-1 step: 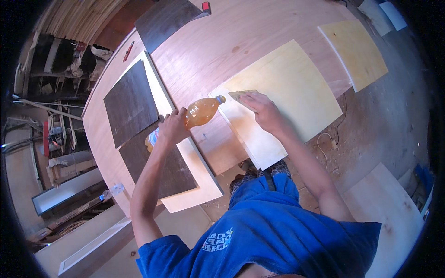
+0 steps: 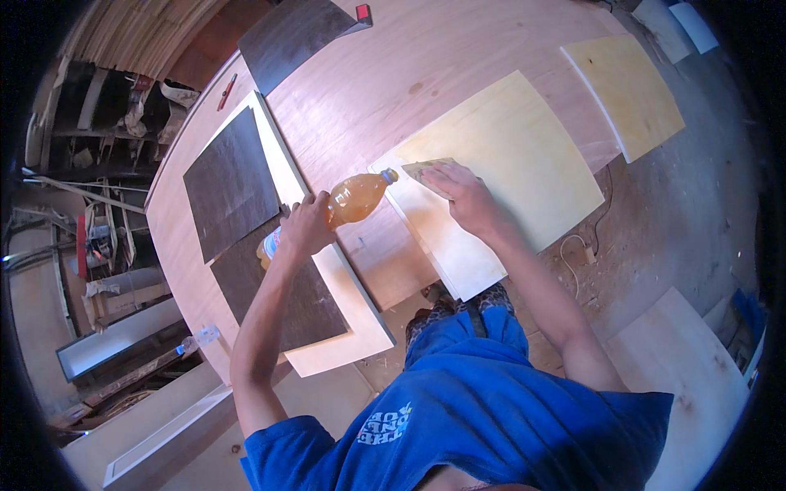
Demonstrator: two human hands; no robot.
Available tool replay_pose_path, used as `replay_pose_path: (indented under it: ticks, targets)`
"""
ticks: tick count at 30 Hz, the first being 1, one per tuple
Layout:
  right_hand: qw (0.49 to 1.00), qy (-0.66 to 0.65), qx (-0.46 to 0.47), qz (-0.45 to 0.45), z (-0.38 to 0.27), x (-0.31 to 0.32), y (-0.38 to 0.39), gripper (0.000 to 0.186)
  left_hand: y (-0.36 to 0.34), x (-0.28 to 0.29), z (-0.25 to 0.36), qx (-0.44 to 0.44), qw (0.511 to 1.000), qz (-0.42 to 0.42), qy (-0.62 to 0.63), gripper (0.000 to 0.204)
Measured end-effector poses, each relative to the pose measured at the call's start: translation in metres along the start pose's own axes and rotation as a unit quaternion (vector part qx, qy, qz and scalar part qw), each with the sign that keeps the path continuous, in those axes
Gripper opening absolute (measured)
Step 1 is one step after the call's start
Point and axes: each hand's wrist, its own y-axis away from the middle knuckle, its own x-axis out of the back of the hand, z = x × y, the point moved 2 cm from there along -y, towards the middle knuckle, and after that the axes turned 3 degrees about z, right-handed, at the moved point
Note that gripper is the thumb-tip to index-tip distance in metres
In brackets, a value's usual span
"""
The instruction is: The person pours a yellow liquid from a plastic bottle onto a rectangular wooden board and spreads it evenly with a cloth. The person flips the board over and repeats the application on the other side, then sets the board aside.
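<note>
My left hand (image 2: 306, 225) is wrapped round a clear plastic bottle (image 2: 358, 199) of amber liquid. The bottle is tilted nearly flat, its blue-ringed mouth at the left edge of a pale yellowish panel (image 2: 524, 155). Over that panel, my right hand (image 2: 465, 195) has its fingers together on a thin, flat yellowish-brown piece (image 2: 426, 166), whose exact kind I cannot make out. A narrow whitish strip (image 2: 450, 245) runs along the panel's near left side. Below my left forearm lie dark brown sheets (image 2: 282, 286) on a pale board (image 2: 348, 340).
A large wooden worktop (image 2: 352, 106) carries everything. Another dark sheet (image 2: 291, 37) and a small red-and-black block (image 2: 363, 13) lie at the far edge, a red cutter-like tool (image 2: 228, 92) at far left. A smaller yellowish panel (image 2: 626, 94) lies far right. A clear bottle (image 2: 196, 340) is at lower left.
</note>
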Motion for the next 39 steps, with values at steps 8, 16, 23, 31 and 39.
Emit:
replay_pose_path:
  ticks: [8, 16, 23, 31, 39]
  targets:
    - [0.995, 0.094, 0.015, 0.022, -0.002, -0.014, -0.008, 0.07, 0.006, 0.017, 0.008, -0.034, 0.998, 0.044, 0.038, 0.073]
    - [0.997, 0.074, 0.024, 0.029, -0.013, -0.015, -0.017, 0.068, 0.012, 0.014, 0.007, -0.025, 0.995, 0.062, 0.072, 0.073]
    - [0.972, 0.231, 0.027, -0.023, 0.004, -0.011, -0.024, 0.056, 0.017, 0.024, 0.009, -0.056, 0.947, 0.151, 0.279, 0.071]
    - [0.94, 0.317, 0.055, -0.113, 0.015, -0.032, -0.031, 0.048, -0.05, 0.026, -0.016, -0.06, 0.81, 0.336, 0.477, 0.064]
    - [0.916, 0.361, 0.103, -0.142, 0.013, -0.076, -0.017, 0.045, -0.156, -0.029, -0.036, -0.049, 0.741, 0.409, 0.53, 0.068]
